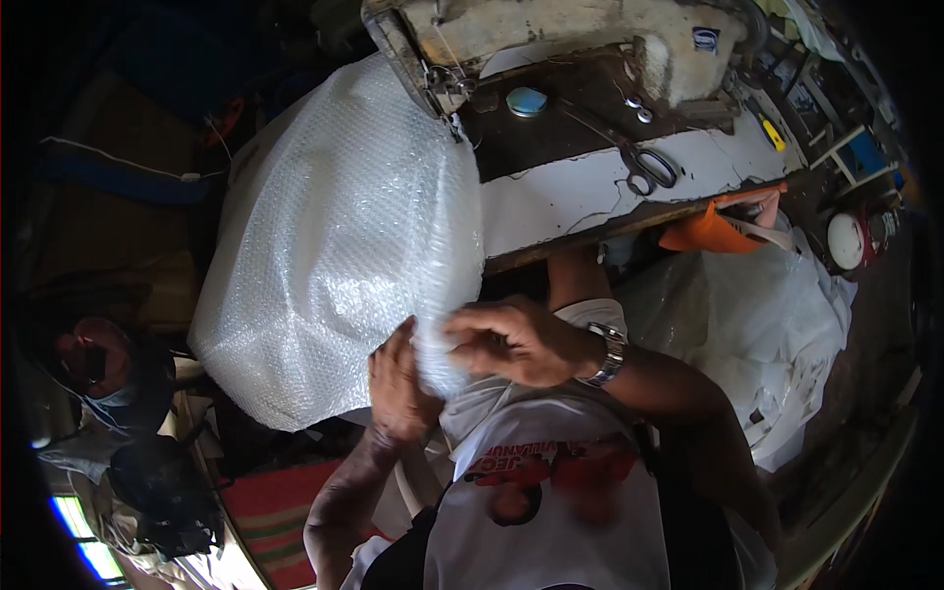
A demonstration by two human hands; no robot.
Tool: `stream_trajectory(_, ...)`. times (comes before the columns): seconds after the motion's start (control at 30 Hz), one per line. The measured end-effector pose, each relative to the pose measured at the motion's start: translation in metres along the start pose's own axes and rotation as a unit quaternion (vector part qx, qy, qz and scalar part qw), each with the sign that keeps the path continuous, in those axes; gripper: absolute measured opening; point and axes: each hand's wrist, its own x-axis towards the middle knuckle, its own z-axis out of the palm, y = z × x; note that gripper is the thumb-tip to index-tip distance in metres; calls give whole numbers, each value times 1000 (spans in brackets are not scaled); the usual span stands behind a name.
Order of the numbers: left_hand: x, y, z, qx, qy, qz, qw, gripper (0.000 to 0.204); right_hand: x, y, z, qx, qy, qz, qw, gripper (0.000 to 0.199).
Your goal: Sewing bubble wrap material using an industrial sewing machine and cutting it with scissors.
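Observation:
A large sheet of clear bubble wrap (324,246) drapes from the sewing machine (580,49) over the table's left end toward my lap. Its upper right edge lies under the machine's needle area. My left hand (401,385) grips the near edge of the sheet, with the fingers bent over it. Just to the right, my right hand (526,339), with a metal watch on its wrist, has its fingers curled around the same edge. The strip of bubble wrap between both hands is blurred by motion.
On the table lie black-handled scissors (644,169), a round blue-topped tin (526,101), small bobbins (642,113) and a yellow-handled cutter (773,134). An orange bag (716,231) hangs below the table edge. White plastic sheeting (733,324) is heaped at the right; a red striped cloth (285,516) lies lower left.

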Motion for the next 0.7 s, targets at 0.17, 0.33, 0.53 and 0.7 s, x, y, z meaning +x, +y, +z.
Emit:
stream_trajectory(0.17, 68, -76, -114, 78, 140, -148, 976, 49, 23, -4, 25, -47, -117, -1, 992, 43)
stream_trajectory(0.33, 120, -133, -169, 234, 180, -138, 945, 39, 20, 33, 71, -471, -173, -73, 862, 40)
stream_trajectory(0.53, 43, -155, -78, 252, 129, -139, 949, 67, 40, 73, 90, -577, -346, 15, 739, 24)
stream_trajectory(0.7, 104, -210, -91, 136, 103, -194, 966, 64, 18, -8, 46, -391, -141, -135, 900, 11)
